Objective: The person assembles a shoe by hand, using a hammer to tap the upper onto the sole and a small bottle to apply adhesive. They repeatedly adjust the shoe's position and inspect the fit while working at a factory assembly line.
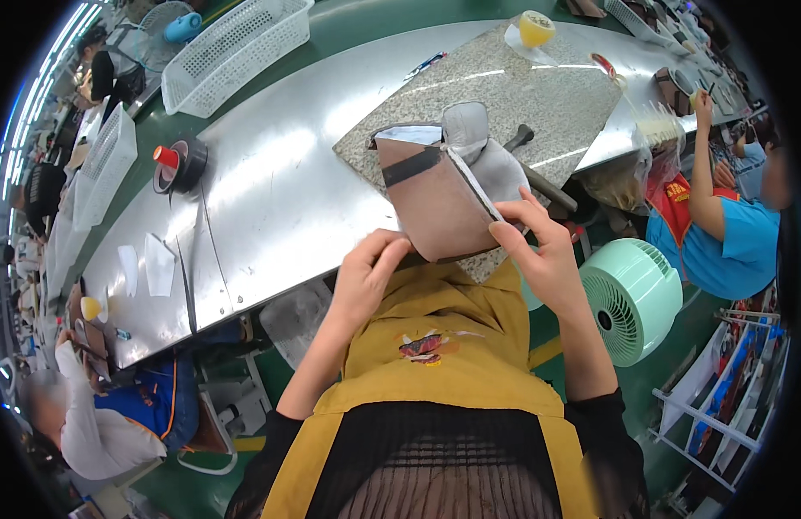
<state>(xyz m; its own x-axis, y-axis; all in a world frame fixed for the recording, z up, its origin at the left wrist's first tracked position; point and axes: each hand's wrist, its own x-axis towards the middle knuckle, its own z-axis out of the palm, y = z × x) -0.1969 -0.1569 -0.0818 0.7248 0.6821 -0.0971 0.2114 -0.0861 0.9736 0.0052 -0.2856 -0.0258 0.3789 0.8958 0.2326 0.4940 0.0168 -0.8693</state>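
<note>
A brown leather panel (439,208), which looks like part of a bag, is held in front of me over the near corner of a speckled stone slab (539,104). It has a black strip (411,166) across its upper part and a pale edge along its right side. My left hand (372,266) pinches its lower left corner. On the right edge, my right hand (539,251) grips it between thumb and fingers. Directly behind the panel lie grey padded-looking pieces (499,173); whether they are joined to it I cannot tell. A black flared-end tool (521,137) lies beside them.
A metal table (279,173) bears a black tape roll with a red-capped item (166,156), white cut pieces (160,265) and a yellow pot (535,29). White baskets (236,56) stand beyond. A mint-green fan (634,303) is at my right. Co-workers sit on both sides.
</note>
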